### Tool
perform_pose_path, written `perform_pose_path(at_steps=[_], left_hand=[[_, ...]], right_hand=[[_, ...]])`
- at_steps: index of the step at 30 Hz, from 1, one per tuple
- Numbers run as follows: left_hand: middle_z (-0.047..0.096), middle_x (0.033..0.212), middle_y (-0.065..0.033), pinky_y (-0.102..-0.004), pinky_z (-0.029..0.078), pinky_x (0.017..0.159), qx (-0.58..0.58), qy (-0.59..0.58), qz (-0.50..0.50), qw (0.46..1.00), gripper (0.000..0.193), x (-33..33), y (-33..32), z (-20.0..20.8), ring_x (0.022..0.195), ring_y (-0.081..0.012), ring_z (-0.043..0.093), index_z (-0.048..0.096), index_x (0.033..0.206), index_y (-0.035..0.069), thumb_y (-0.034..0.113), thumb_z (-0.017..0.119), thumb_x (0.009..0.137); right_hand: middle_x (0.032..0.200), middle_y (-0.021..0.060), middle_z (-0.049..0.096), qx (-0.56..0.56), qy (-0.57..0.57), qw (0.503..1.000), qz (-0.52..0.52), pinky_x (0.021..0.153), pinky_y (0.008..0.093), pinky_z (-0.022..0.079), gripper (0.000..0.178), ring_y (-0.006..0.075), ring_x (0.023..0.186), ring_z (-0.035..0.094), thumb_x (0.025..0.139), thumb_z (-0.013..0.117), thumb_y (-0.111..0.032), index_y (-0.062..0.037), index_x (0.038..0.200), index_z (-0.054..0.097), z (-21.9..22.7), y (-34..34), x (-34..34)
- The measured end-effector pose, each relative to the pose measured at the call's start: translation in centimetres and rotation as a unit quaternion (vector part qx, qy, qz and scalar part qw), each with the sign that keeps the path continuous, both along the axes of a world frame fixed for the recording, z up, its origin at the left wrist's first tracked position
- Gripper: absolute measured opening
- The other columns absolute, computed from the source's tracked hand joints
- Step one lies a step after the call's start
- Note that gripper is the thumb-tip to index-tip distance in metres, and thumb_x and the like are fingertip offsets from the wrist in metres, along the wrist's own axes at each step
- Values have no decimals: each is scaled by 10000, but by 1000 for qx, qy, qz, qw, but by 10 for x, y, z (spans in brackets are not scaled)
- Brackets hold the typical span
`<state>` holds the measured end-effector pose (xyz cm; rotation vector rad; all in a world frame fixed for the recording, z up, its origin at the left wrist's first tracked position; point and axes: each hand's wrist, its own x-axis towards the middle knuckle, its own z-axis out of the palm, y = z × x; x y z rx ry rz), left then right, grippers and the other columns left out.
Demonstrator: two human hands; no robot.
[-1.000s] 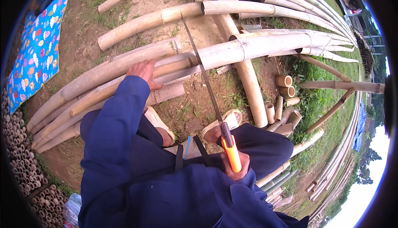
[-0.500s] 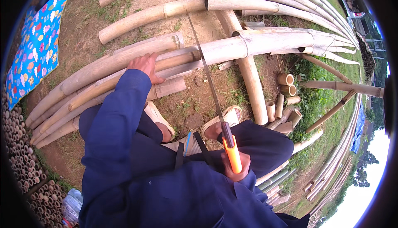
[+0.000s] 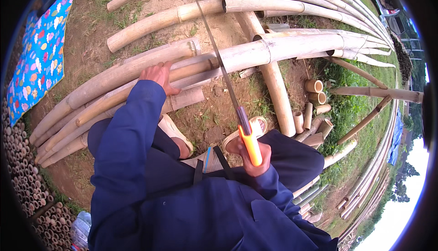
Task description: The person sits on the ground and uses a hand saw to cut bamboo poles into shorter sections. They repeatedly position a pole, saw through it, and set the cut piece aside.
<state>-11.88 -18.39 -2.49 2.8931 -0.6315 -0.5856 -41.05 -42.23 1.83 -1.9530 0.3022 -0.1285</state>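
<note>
My right hand [image 3: 255,159] is wrapped round the orange handle of a hand saw [image 3: 232,93]. Its long, dark blade runs away from me and crosses a thick, pale bamboo pole [image 3: 248,56] close to the pole's left end. To the left of the blade, my left hand [image 3: 158,77] grips a thinner, browner bamboo pole [image 3: 196,67], fingers over the top and thumb on the near side. That pole's right end meets the blade. Other poles lie alongside it, and a split bamboo piece [image 3: 189,98] sits below my left thumb.
A bamboo crossbeam [image 3: 279,96] passes under the long poles. Short bamboo offcuts [image 3: 315,97] are heaped on the right beside a bamboo post frame [image 3: 374,93]. Stacked cut tubes [image 3: 23,169] and a blue patterned sheet [image 3: 39,52] lie left. My sandalled feet [image 3: 246,132] are below the saw.
My right hand has pushed the saw forward and slightly left, so its tip reaches farther past the poles. My left hand keeps its place on the bamboo.
</note>
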Motion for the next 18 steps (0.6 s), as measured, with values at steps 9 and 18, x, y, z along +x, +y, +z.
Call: perform_pose_path(at_steps=[9,18], left_hand=[[699,1241,-190,-500,516,1015,19,14,13,1000,903,-1,2,9,1144,-386,679,580,1382,95,478,908,633],[699,1268,-179,-519,487,1035,-16,9,7,1000,935,0,1,6,1175,-394,661,571,1424,103,431,922,621]], right_hand=[[801,123,729,-81,-9,997,1,742,314,545,120,180,768,716,943,704,-54,40,1008,736,21,-3,-89],[588,23,518,54,0,998,-22,499,320,364,233,98,535,407,955,732,-87,11,783,609,-1,7,45]])
